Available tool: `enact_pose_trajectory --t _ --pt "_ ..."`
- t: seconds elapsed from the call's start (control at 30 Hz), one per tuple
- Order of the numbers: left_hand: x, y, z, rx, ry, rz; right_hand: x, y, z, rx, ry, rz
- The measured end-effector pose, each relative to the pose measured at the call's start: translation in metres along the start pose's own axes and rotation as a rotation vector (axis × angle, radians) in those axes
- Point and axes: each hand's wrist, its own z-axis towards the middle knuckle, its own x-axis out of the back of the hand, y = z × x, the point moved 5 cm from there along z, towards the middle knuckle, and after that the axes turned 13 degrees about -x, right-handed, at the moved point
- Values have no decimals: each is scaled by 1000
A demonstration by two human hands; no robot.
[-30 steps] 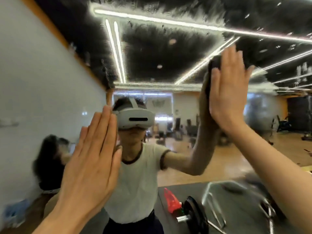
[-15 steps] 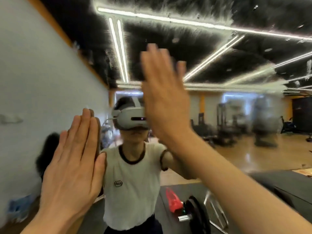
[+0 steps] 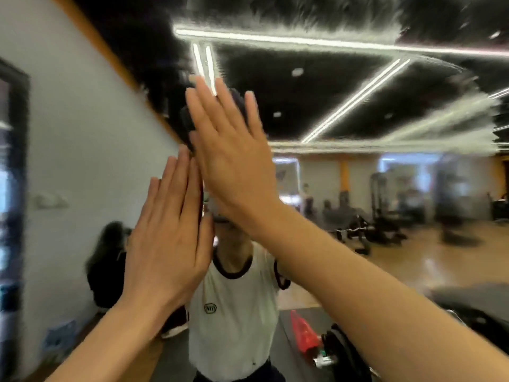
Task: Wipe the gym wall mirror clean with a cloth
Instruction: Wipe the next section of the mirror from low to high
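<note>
The wall mirror point(image 3: 344, 106) fills almost the whole view and reflects the gym and me. My right hand point(image 3: 228, 155) lies flat on the glass at upper centre and presses a dark cloth point(image 3: 186, 123) against it. Only the cloth's edges show, past the fingers and the thumb side. My left hand point(image 3: 168, 244) rests flat on the glass just below and left of the right hand. Its fingers are straight and it holds nothing. The tips of its fingers nearly meet the right palm.
In the reflection a person with dark hair point(image 3: 106, 260) crouches at the left by the white wall. A weight plate point(image 3: 341, 351) and a red object point(image 3: 303, 332) lie on a dark mat at lower right. Gym machines point(image 3: 385, 216) stand far back. A dark frame point(image 3: 15, 188) runs down the left edge.
My right hand has swept the cloth leftward across the glass, from the upper right to just above my left hand. The left hand stays flat on the mirror, and the view has turned.
</note>
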Motion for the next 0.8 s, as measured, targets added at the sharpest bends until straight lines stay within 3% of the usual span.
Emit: enact_pose_trajectory --t 0.07,0.17,0.27,0.33,0.47,0.53,0.6,0.73,0.8 --pt "1 0 -2 -46 12 5 17 55 -7 -114 16 -41" --pt "5 -13 -18 -72 20 7 55 159 -38 -480 37 -90" --pt "7 -37 -43 -47 5 -13 60 174 -49 -710 91 -98" --pt "6 -45 -51 -54 -21 9 45 116 -39 -645 155 -72" --pt "12 -41 -48 -70 12 27 0 -24 -44 -189 60 -30" --pt "16 -40 -48 -82 22 34 -1 -23 -45 -77 24 -52" --pt "10 -46 -49 -92 29 22 14 29 -46 -150 19 -97" --pt "-16 -65 -50 -103 54 -34 64 164 -76 -568 47 -150" --pt "-24 -71 -50 -104 71 -34 66 172 -82 -729 61 -158"
